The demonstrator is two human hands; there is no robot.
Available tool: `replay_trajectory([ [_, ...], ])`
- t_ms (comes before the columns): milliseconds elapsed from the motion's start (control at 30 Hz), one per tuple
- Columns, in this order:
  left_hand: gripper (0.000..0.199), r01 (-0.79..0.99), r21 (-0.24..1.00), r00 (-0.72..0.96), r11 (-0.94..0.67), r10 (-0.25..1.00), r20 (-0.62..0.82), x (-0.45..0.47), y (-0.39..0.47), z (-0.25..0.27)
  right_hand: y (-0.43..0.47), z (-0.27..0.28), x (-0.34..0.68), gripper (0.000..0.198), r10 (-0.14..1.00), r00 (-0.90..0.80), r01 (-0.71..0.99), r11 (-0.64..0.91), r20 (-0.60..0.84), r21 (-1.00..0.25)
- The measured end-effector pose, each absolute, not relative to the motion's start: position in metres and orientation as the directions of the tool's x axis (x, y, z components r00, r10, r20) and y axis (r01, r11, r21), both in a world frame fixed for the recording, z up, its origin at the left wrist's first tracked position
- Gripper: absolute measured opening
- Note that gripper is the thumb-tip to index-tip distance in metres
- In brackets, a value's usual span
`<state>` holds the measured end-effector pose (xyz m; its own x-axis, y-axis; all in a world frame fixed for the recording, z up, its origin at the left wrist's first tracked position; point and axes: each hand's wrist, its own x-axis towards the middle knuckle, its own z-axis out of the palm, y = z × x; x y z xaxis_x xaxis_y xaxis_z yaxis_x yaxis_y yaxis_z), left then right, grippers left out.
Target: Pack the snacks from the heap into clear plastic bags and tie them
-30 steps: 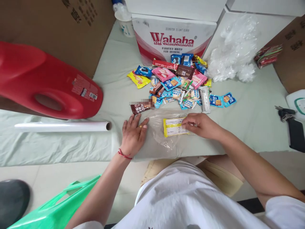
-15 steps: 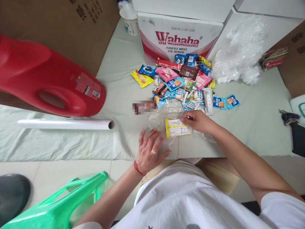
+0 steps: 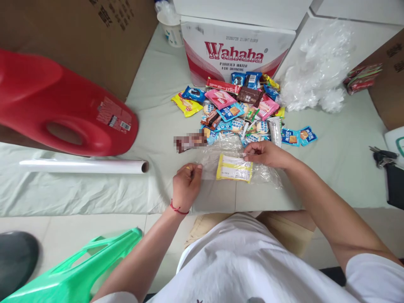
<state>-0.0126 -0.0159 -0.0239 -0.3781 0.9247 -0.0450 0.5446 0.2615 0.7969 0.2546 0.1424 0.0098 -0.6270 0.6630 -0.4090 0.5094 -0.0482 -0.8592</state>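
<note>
A yellow-edged snack packet [image 3: 233, 173], its pale printed side up, lies on a crumpled sheet of clear plastic film [image 3: 268, 176] near the table's front edge. My left hand [image 3: 187, 185] is closed left of the packet, thumb and forefinger pinched at the film's left edge. At the packet's upper right corner, my right hand [image 3: 265, 154] pinches the film with its fingertips. Just beyond the film sits a heap of small wrapped snacks [image 3: 232, 111] in blue, pink, yellow and brown. One brown-wrapped bar [image 3: 191, 141], partly blurred out, lies apart on the heap's near left.
A water carton [image 3: 236, 54] stands behind the heap, beside a mound of clear plastic film [image 3: 318, 75]. On the left are a red jug [image 3: 75, 113] and a roll of film [image 3: 82, 166]. Keys [image 3: 383, 153] lie far right. A green stool [image 3: 72, 269] stands below the table.
My left hand has gone from spread fingers to a pinch at the film's left edge, moving up and left. My right hand has shifted slightly up; the packet has tilted a little.
</note>
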Motion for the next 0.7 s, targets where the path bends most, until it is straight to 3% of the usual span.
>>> replay_trajectory([
  [167,0.027,0.562,0.728,-0.520,0.391,0.853,-0.057,-0.022,-0.009,-0.024,0.146,-0.003,0.257,0.046,0.666,-0.602,0.555,-0.050,-0.442,-0.831],
  [233,0.024,0.583,0.718,-0.565,0.380,0.825,0.022,-0.027,-0.012,-0.024,0.146,-0.006,0.257,0.045,0.667,-0.599,0.554,-0.054,-0.443,-0.831],
  [333,0.010,0.775,0.629,-0.435,0.063,0.776,0.458,-0.020,-0.026,-0.016,0.145,-0.007,0.256,0.043,0.676,-0.596,0.549,-0.052,-0.434,-0.834],
  [400,0.019,0.851,0.462,-0.177,-0.248,0.694,0.698,-0.004,-0.036,-0.005,0.145,-0.007,0.255,0.042,0.677,-0.600,0.547,-0.043,-0.427,-0.836],
  [433,0.025,0.829,0.403,-0.045,-0.388,0.672,0.740,0.007,-0.038,0.001,0.146,-0.007,0.253,0.042,0.674,-0.604,0.546,-0.039,-0.426,-0.837],
  [533,0.032,0.677,0.400,0.268,-0.618,0.713,0.649,0.039,-0.032,0.007,0.147,-0.009,0.250,0.044,0.667,-0.619,0.531,-0.033,-0.414,-0.847],
  [600,0.035,0.704,0.433,0.335,-0.563,0.801,0.496,0.053,-0.016,0.000,0.148,-0.010,0.250,0.046,0.670,-0.622,0.517,-0.036,-0.405,-0.855],
  [700,0.043,0.836,0.430,0.252,-0.341,0.935,0.251,0.058,0.007,-0.018,0.148,-0.005,0.259,0.050,0.673,-0.606,0.499,-0.094,-0.424,-0.862],
])
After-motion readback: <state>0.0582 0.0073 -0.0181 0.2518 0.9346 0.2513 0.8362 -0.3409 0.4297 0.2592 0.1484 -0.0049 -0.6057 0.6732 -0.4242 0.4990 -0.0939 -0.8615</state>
